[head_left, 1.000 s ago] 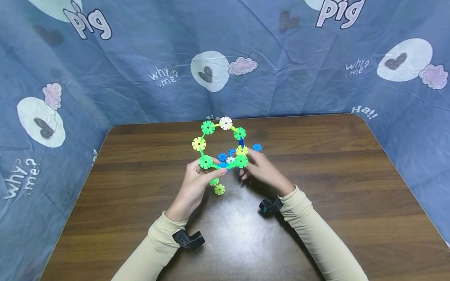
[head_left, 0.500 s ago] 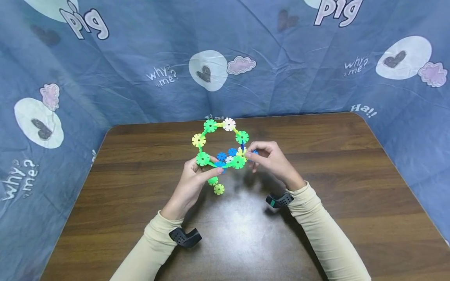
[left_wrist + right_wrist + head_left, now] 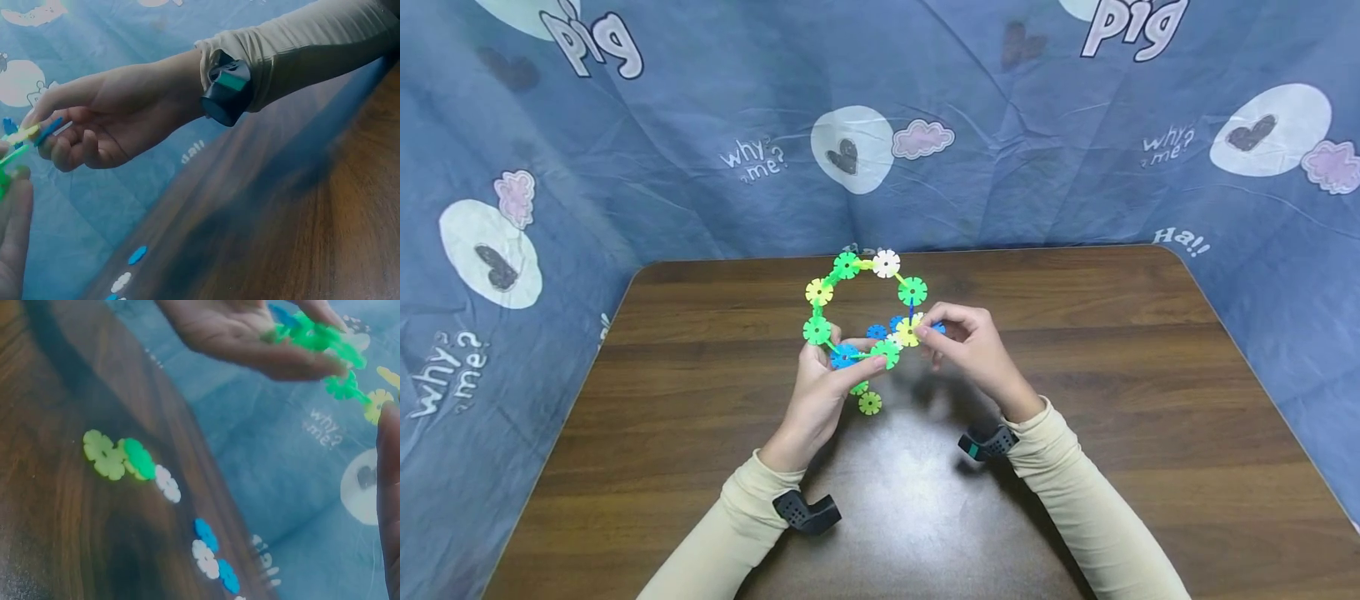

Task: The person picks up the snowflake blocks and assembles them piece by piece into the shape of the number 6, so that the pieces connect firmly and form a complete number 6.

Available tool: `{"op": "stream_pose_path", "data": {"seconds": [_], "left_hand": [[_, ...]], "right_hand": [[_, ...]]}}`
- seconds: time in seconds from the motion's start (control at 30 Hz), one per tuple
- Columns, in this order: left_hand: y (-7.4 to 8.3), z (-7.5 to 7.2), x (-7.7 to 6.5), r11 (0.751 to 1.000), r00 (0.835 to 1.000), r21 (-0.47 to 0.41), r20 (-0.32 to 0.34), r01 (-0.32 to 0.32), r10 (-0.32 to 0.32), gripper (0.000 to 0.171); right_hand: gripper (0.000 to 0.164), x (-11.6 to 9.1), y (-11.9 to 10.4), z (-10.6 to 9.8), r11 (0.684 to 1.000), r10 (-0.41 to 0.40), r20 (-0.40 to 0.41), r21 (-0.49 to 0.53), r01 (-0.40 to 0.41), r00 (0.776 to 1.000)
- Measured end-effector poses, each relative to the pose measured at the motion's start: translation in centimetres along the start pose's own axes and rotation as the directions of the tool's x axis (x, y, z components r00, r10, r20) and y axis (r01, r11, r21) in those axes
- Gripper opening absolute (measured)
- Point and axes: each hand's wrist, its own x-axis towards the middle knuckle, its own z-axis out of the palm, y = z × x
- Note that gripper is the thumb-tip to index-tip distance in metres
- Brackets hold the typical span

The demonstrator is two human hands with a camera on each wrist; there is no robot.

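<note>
A ring of linked plastic snowflake discs, in green, yellow, white and blue, is held up above the table. My left hand grips its lower side, the thumb against a green disc beside a blue one. At the ring's right side, my right hand pinches a yellow disc between thumb and index finger. The left wrist view shows a blue disc edge-on at the right hand's fingers; whether they hold it is unclear. In the right wrist view the left hand's fingers surround green discs.
Loose discs lie on the wooden table below and behind the ring, among them a yellow-green disc and a blue disc. A printed blue cloth hangs behind the table's far edge.
My right hand has shifted rightward and now pinches the yellow disc. The ring's lower part has turned leftward in my left hand, whose thumb now lies at a green disc.
</note>
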Motion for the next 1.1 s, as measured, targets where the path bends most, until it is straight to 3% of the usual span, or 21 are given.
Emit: {"op": "stream_pose_path", "data": {"seconds": [0.33, 0.57, 0.67, 0.87, 1.1], "left_hand": [[0.3, 0.0, 0.0, 1.000, 1.000, 0.028, -0.017, 0.005, -0.004, 0.050], [0.4, 0.0, 0.0, 0.998, 1.000, 0.061, -0.024, 0.019, -0.017, 0.050], [0.4, 0.1, 0.0, 0.998, 0.999, 0.055, -0.023, 0.035, -0.033, 0.051], [0.3, 0.0, 0.0, 0.997, 0.999, 0.068, -0.011, 0.049, -0.048, 0.051], [0.4, 0.0, 0.0, 0.996, 0.998, 0.066, 0.015, 0.059, -0.061, 0.050]], "right_hand": [[0.011, 0.1, 0.3, -0.7, 0.993, 0.059, 0.002, -0.105, -0.059, 0.998], [0.019, 0.1, 0.5, -1.8, 0.976, 0.145, 0.106, -0.181, -0.124, 0.984], [0.018, 0.0, 0.3, -2.1, 0.971, 0.151, 0.106, -0.202, -0.128, 0.983], [0.027, -0.2, -0.3, -1.9, 0.986, 0.087, 0.041, -0.145, -0.080, 0.995], [0.020, -0.3, -0.6, -1.2, 0.994, 0.071, 0.074, -0.092, -0.064, 0.995]]}}
